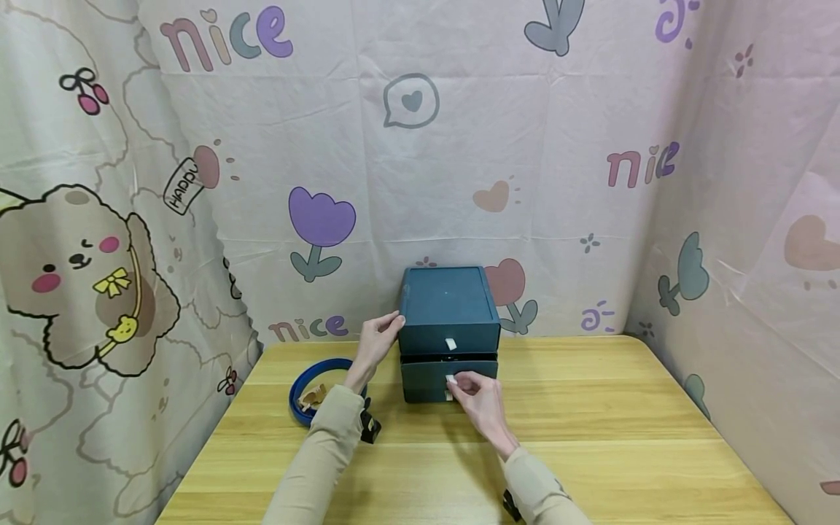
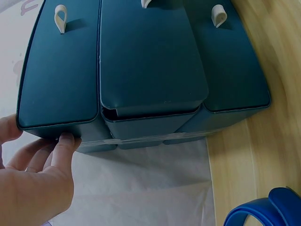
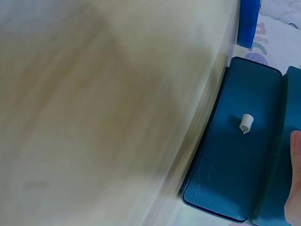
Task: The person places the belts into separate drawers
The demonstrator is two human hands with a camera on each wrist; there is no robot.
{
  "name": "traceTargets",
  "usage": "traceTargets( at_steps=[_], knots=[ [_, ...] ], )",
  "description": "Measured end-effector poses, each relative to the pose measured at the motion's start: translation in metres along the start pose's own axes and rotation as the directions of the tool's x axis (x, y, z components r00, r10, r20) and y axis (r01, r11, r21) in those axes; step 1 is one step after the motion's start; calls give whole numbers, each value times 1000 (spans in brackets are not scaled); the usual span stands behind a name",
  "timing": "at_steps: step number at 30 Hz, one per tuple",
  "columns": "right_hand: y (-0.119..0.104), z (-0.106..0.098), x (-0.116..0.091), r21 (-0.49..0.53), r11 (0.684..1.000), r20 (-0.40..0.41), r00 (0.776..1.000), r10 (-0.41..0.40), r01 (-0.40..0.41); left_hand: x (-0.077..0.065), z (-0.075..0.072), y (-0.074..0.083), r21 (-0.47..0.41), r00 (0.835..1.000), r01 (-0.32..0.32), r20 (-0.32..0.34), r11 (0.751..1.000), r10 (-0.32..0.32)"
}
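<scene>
A relaxed left hand (image 1: pixel 374 345) braces the cabinet (image 1: pixel 449 295) beside it; the right hand (image 1: pixel 482 402) pinches a tab (image 1: pixel 450 378); yanking could tip the cabinet.

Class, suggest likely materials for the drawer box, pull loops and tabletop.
Drawer box: probably faux leather or plastic, its smooth surface softly shiny. Pull loops: matte, perhaps fabric or leather, bent like thin straps. Tabletop: satin wood or laminate, showing grain.
</scene>
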State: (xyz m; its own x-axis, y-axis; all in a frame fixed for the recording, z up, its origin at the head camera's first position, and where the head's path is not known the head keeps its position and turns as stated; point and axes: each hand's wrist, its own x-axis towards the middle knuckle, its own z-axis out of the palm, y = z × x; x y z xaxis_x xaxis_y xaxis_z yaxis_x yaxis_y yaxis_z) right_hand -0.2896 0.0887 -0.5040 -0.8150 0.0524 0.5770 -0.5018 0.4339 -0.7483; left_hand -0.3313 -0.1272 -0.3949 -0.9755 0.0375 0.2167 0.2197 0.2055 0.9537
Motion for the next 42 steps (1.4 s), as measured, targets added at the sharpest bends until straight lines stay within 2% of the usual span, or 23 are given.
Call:
traceTargets(
  at_steps=[16, 26, 29, 36, 42],
  knots=[
    [1, 4, 8, -19, 999, 0, 999, 37, -37, 1, 0, -1, 5, 1000, 3, -3, 1000, -3],
    [6, 6, 12, -40, 999, -20, 1000, 16, -17, 0, 0, -1, -23, 1000, 8, 28, 1000, -8],
    [6, 6, 13, -38, 999, -17, 1000, 15, -16, -2, -1, 5, -27, 999, 15, 39, 1000, -14],
    [5, 6, 14, -36, 999, -3, 999, 33, -33, -20, -4, 35, -16, 998, 20, 58, 1000, -19],
    [5, 7, 16, -44, 998, -7, 999, 35, -35, -23, -4, 39, -16, 998, 16, 57, 1000, -15]
  ],
)
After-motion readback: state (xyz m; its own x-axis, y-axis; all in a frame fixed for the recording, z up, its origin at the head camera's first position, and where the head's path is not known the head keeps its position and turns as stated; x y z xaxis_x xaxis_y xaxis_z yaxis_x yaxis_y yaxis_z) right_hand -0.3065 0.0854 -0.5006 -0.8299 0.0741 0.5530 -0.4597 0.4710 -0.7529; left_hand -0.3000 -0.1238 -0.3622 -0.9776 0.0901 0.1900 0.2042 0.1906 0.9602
